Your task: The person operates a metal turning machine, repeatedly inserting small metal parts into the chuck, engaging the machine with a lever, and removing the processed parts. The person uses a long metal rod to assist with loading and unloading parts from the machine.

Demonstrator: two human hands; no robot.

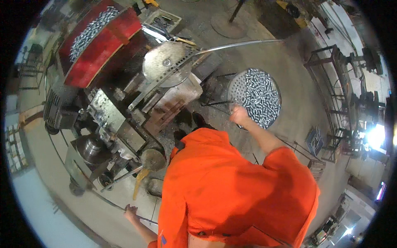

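At the lower left, my left hand (131,212) is closed around a long thin dark rod (109,201) that runs up and left beside the machine. My right hand (238,115) is closed at the near left rim of a round perforated metal tray (237,88). What its fingers hold, if anything, is too small to make out. Many short shiny metal cylinders (262,97) lie heaped over the tray's right part. Thin dark legs show under the tray.
A machine with a round metal disc (165,62) and a perforated arm stands ahead left. Behind it, a red bin (101,45) holds more metal pieces. A yellow-handled lever (140,182) juts out near my left arm. Metal racks (331,78) line the right.
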